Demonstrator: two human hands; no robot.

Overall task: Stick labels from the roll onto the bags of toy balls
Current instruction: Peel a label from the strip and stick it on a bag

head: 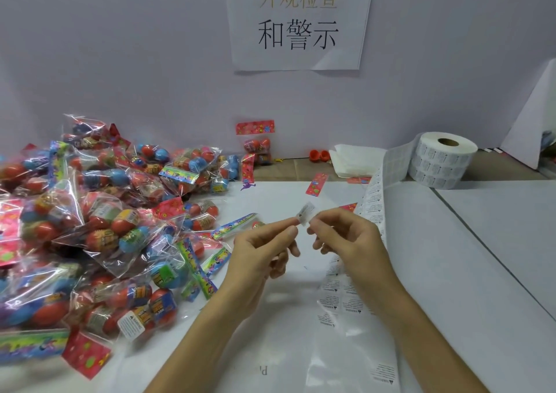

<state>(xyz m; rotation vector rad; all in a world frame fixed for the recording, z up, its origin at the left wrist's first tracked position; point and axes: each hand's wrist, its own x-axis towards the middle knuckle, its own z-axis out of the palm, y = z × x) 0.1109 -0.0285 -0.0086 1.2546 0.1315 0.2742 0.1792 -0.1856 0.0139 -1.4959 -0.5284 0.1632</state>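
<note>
At your nine o'clock the heap of bags of toy balls (99,227) runs off the left edge, and the bags overlap so thickly that you cannot count them. Each clear bag holds red, blue or green balls, but how many per bag is hard to tell through the glare. One labelled bag (141,311) at seven o'clock shows a white sticker (130,325) on its front. At twelve o'clock a single hanging bag (257,147) sits against the wall under a paper sign (298,19). Your left hand (258,251) is raised over the tabletop (481,272) in the middle, thumb and forefinger pinching one edge of a single label (307,213), the other fingers loosely curled under. Your right hand (346,236) pinches the opposite edge of the same label with thumb and forefinger; its print is too small to read. Near the wall at one o'clock lie two orange pieces (319,154), too small to identify, and a folded white sheet (352,159) just beside them. Under your right forearm lies the strip (374,194), three labels across, partly hidden by the arm and cut off at the bottom edge at five o'clock. It leads up to the one roll (442,160), standing on end at two o'clock, well apart from the heap.
</note>
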